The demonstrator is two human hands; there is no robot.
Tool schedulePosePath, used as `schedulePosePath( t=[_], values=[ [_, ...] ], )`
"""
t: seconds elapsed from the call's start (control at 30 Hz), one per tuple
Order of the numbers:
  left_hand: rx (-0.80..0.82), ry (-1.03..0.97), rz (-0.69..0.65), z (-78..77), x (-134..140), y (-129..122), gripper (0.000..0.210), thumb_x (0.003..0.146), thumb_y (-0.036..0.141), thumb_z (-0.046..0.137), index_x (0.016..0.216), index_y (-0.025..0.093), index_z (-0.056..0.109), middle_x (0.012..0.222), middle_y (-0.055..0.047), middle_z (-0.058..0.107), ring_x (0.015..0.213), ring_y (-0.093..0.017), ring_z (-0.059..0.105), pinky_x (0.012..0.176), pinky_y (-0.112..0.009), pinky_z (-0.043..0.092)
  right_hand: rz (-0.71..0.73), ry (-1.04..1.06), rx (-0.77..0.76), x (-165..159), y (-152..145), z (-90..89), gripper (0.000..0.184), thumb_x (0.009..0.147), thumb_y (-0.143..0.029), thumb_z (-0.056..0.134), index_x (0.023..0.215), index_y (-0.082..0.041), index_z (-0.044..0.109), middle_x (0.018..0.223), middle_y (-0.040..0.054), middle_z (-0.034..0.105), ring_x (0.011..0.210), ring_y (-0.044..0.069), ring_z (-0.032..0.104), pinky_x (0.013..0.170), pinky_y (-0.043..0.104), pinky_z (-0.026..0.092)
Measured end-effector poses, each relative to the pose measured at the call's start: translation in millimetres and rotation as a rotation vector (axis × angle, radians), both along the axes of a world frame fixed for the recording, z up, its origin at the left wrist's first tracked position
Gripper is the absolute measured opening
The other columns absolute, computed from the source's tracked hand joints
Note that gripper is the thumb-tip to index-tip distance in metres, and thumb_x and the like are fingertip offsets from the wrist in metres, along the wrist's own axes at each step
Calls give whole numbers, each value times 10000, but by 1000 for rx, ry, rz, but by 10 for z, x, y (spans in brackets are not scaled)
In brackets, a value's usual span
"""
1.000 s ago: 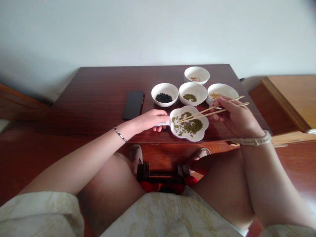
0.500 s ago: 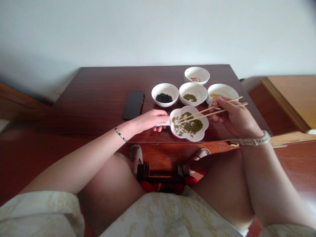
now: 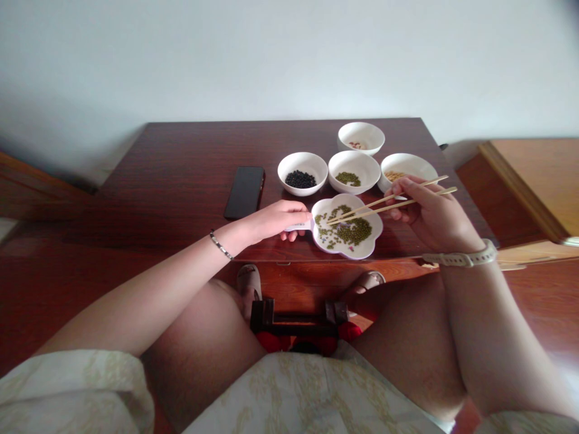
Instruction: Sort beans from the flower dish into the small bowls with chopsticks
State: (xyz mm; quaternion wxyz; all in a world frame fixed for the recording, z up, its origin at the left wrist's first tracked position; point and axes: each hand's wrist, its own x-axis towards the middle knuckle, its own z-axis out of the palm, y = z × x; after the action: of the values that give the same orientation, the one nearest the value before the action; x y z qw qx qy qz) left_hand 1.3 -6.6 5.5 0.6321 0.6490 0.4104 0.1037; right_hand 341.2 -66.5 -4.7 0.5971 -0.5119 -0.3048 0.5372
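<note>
My left hand grips the short handle of a white flower-shaped dish near the table's front edge. Green mung beans lie spread over the dish. In my right hand is a pair of wooden chopsticks, their tips down among the beans at the dish's left part. Whether the tips pinch a bean is too small to tell. Right behind the dish stands a white bowl with some mung beans in it. Part of the bowl of pale yellow beans is hidden by my right hand.
Left of the mung bean bowl is a white bowl of black beans. Another white bowl with a few reddish beans stands at the back. A black phone lies left on the dark wooden table, which meets the wall.
The chopsticks and my right hand have shifted very slightly to the right, with the tips still in the dish. My left hand and the dish have stayed in place.
</note>
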Motion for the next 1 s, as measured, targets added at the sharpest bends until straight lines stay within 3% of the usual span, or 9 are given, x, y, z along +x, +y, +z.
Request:
schedulePosePath(
  t=[0.3, 0.53, 0.73, 0.83, 1.0],
  values=[
    [5, -1, -15, -8, -16, 18, 248, 1226, 379, 699, 1123, 156, 733, 970, -32, 741, 783, -114, 664, 685, -247, 463, -30, -24, 96, 58, 28, -19, 357, 972, -395, 1071, 858, -195, 798, 819, 41, 738, 574, 106, 650, 460, 152, 540],
    [15, 8, -29, 39, -28, -10, 231, 1228, 351, 690, 1104, 158, 720, 941, -17, 723, 762, -107, 634, 703, -245, 475, -202, 44, 223, 180, 137, -66, 210, 1032, -214, 891, 841, -198, 804, 855, 19, 734, 622, 85, 640, 519, 129, 585],
    [12, -7, -20, 14, -23, 8, 234, 1228, 345, 681, 1085, 164, 718, 948, -28, 727, 773, -118, 642, 696, -249, 467, -312, 58, 230, 322, 253, -133, 158, 1004, -230, 846, 871, -249, 762, 812, 21, 761, 608, 98, 631, 444, 119, 469],
    [-7, -8, -2, 27, -1, -21, 229, 1231, 340, 665, 1083, 170, 706, 924, -21, 709, 751, -114, 616, 689, -246, 461, -336, 70, 233, 342, 296, -142, 165, 999, -239, 820, 857, -256, 738, 774, 6, 748, 594, 89, 623, 454, 117, 472],
    [-79, 15, 44, 113, 94, -229, 279, 1229, 408, 691, 1072, 177, 688, 901, -14, 682, 681, -91, 525, 616, -232, 353, -317, 86, 232, 347, 304, -117, 245, 952, -326, 960, 886, -274, 730, 771, 1, 765, 605, 97, 619, 465, 140, 466]
  ],
)
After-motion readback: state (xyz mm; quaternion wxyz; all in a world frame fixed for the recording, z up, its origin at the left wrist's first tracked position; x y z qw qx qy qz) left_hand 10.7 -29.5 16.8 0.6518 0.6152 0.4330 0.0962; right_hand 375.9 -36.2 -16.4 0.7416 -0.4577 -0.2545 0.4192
